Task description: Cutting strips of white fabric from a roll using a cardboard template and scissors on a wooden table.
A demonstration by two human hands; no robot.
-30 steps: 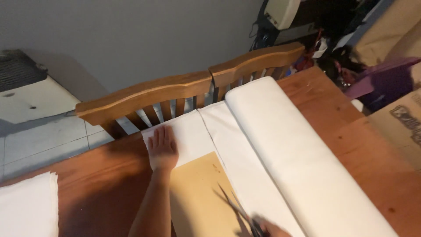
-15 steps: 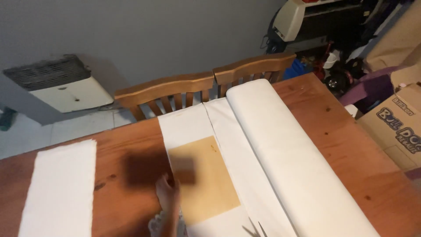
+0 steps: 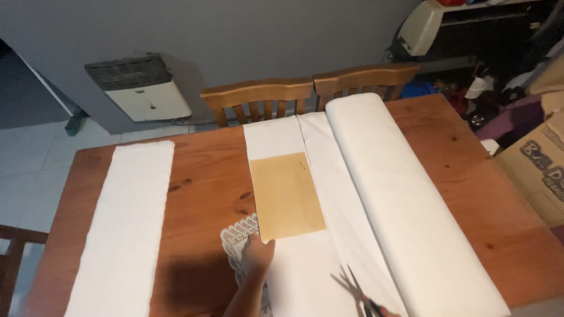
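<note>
My left hand point(image 3: 258, 256) rests flat at the near left corner of a brown paper rectangle point(image 3: 286, 194), and its fingers are blurred. The paper lies on an unrolled strip of white fabric point(image 3: 305, 276). A piece of white lace trim point(image 3: 236, 236) pokes out beside my hand. Only a sliver of my right hand point(image 3: 385, 311) shows at the bottom edge. It holds dark scissors point(image 3: 351, 285) with the blades apart over the white fabric. A thick roll of white fabric point(image 3: 405, 199) lies to the right of the strip.
Everything lies on a wooden table point(image 3: 205, 182). A separate long white fabric strip point(image 3: 123, 223) runs along its left side. Two wooden chairs point(image 3: 258, 97) stand at the far edge. A wall heater point(image 3: 138, 88) is behind them, and a cardboard box point(image 3: 537, 170) and clutter are to the right.
My left hand has drawn back from the far end of the fabric to the paper's near corner. The view has lifted and widened, showing the left strip. The scissors stay at lower right.
</note>
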